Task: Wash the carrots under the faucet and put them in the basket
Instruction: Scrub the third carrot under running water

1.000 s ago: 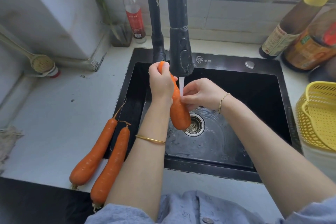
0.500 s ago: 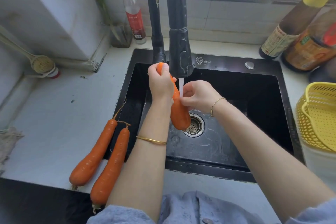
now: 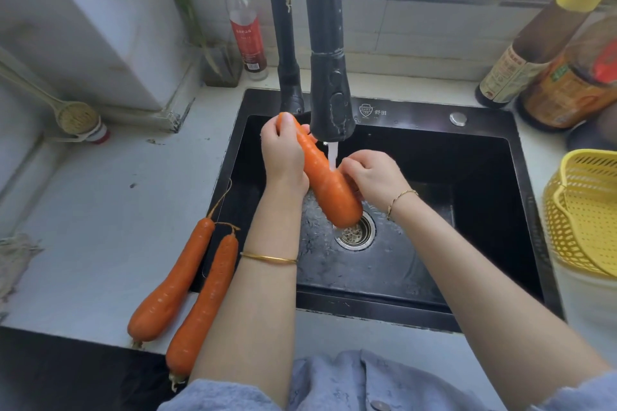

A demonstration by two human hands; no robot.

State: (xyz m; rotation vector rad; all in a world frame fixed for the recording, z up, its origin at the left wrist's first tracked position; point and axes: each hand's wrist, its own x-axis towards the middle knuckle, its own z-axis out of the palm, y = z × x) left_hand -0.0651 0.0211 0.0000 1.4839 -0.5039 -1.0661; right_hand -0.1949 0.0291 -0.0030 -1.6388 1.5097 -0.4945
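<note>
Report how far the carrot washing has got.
Done: nothing visible in the yellow basket as far as its inside shows. In hand: one carrot held by the left hand under the running faucet, right hand rubbing it. Left: two carrots waiting on the counter by the sink.

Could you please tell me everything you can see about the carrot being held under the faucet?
The long orange carrot is thick, smooth-skinned and wet-looking, tilted with its narrow end up-left and blunt end down over the round metal drain of the black sink. The left hand grips its upper part; the right hand touches its middle. A thin white water stream from the black faucet head lands on it.
</note>
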